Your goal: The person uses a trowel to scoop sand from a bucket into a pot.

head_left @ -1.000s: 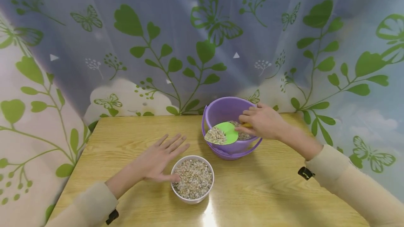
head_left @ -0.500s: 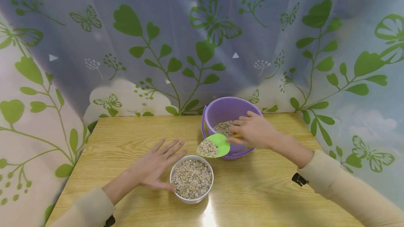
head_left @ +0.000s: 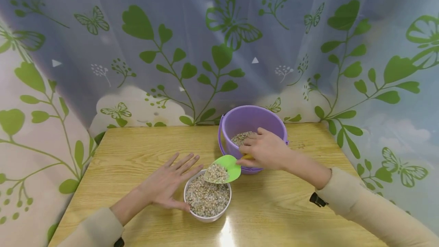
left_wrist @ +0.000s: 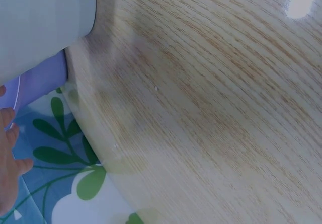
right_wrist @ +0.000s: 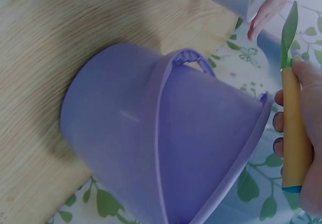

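My right hand (head_left: 265,149) grips a toy trowel by its yellow handle (right_wrist: 296,128). Its green blade (head_left: 232,166) carries a heap of pale grit (head_left: 217,173) over the far right rim of a white bowl (head_left: 205,219). More of the same grit (head_left: 209,201) fills that bowl close to the brim. To the bowl's left lies my left hand (head_left: 164,184), fingers straight and spread, thumb tip at the rim. Behind stands a purple bucket (head_left: 252,113) with some grit at its bottom, partly hidden by the right hand.
Everything stands on a wood-grain table (head_left: 137,151). The bucket's purple handle (head_left: 220,136) hangs down its side. A curtain (head_left: 192,48) printed with leaves and butterflies hangs behind the table's back edge.
My right hand has brought the loaded trowel out of the bucket, leftward and nearer, over the bowl. My left thumb has shifted slightly from over the grit to the bowl's rim.
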A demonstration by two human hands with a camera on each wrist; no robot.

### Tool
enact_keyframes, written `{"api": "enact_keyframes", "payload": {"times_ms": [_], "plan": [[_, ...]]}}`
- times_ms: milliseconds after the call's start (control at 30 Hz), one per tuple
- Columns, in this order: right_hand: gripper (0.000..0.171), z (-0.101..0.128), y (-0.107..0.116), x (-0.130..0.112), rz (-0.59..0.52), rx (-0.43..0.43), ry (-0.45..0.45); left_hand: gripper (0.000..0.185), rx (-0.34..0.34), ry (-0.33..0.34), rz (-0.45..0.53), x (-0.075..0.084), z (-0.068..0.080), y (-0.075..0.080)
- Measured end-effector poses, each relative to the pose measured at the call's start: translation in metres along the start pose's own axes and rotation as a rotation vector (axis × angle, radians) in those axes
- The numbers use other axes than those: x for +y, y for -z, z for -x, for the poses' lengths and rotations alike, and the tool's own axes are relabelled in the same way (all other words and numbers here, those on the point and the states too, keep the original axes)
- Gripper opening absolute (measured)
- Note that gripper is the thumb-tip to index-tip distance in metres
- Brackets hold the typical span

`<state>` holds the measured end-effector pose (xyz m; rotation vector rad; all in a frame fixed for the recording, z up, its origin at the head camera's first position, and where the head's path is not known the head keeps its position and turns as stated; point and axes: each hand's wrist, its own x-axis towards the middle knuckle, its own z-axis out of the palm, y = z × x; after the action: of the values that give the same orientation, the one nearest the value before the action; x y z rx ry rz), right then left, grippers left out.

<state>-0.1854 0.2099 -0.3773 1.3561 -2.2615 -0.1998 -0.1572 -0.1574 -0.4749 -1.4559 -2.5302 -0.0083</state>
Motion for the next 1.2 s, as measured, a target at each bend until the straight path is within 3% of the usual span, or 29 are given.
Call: {"api": "enact_keyframes", "payload": {"times_ms": [200,933,1200], "plan": [[0.042,-0.007,0.002,-0.009,0.024,0.000,0.016,0.121,-0.003,0.012,0.005,0.001,-0.001,0.001],[0.046,-0.036,0.015,-0.026,0.124,-0.188,0.081,0.119,-0.003,0.011,-0.020,0.002,0.000,0.002],[0.044,-0.047,0.021,-0.029,0.180,-0.219,0.122,0.117,-0.018,0.010,-0.040,0.002,0.000,0.004]]}}
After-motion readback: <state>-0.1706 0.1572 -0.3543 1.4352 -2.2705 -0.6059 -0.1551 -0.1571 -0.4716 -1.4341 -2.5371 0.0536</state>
